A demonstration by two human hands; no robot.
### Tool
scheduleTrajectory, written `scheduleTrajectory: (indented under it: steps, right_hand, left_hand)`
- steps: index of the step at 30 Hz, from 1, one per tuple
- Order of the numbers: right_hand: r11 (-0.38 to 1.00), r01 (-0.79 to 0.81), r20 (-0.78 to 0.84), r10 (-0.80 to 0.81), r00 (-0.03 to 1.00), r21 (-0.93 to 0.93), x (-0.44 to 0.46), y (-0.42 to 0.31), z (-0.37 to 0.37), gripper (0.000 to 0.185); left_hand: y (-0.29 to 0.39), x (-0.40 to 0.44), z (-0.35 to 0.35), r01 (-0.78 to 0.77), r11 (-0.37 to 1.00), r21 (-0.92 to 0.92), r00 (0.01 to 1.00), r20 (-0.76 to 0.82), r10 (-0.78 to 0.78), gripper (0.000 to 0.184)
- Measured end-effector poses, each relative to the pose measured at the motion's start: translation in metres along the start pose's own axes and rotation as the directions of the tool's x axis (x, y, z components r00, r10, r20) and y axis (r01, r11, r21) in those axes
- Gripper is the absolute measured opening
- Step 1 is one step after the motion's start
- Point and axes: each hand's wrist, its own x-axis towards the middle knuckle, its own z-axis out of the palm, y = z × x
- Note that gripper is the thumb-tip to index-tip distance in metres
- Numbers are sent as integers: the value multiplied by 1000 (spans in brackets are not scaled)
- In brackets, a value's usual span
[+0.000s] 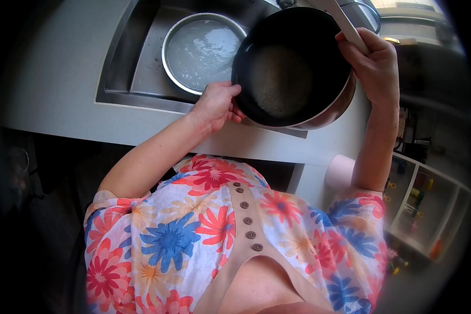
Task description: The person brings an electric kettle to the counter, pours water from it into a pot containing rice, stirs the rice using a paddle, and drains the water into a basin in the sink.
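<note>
A dark-lined pot with a pinkish outside is held tilted over the sink's front edge. Some whitish, grainy stuff with cloudy liquid lies at its bottom. My left hand grips the near left rim, thumb on top and fingers below. At the right side my right hand is closed around a pale handle by the pot's rim; how the handle joins the pot I cannot tell. Left of the pot, a round metal bowl of cloudy water stands in the sink, close to my left hand.
The steel sink is set into a white counter. A pale pink cylindrical object sits by my right forearm. Lower right, a clear divided box contains small colourful items.
</note>
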Motion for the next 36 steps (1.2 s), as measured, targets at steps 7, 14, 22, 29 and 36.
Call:
scheduleTrajectory:
  steps: [7, 14, 22, 29, 36]
  right_hand:
    - [1000, -16, -14, 16, 1000, -5, 0, -2, -1, 13]
    - [999, -37, -21, 37, 999, 28, -3, 3, -1, 11]
    - [999, 11, -41, -10, 999, 33, -3, 8, -1, 11]
    - [997, -76, -23, 76, 997, 8, -5, 1, -5, 14]
    - [998, -63, -25, 63, 998, -14, -6, 6, -4, 14]
  left_hand:
    - [1, 1, 0, -12, 1000, 7, 1000, 20, 12, 18]
    - [-2, 4, 4, -2, 1000, 9, 999, 32, 2, 18]
    - [-4, 8, 6, -1, 1000, 15, 1000, 27, 0, 21]
    - [-5, 11, 6, -32, 999, -22, 997, 77, 33, 20]
    - [-7, 13, 11, -49, 999, -16, 994, 93, 50, 20]
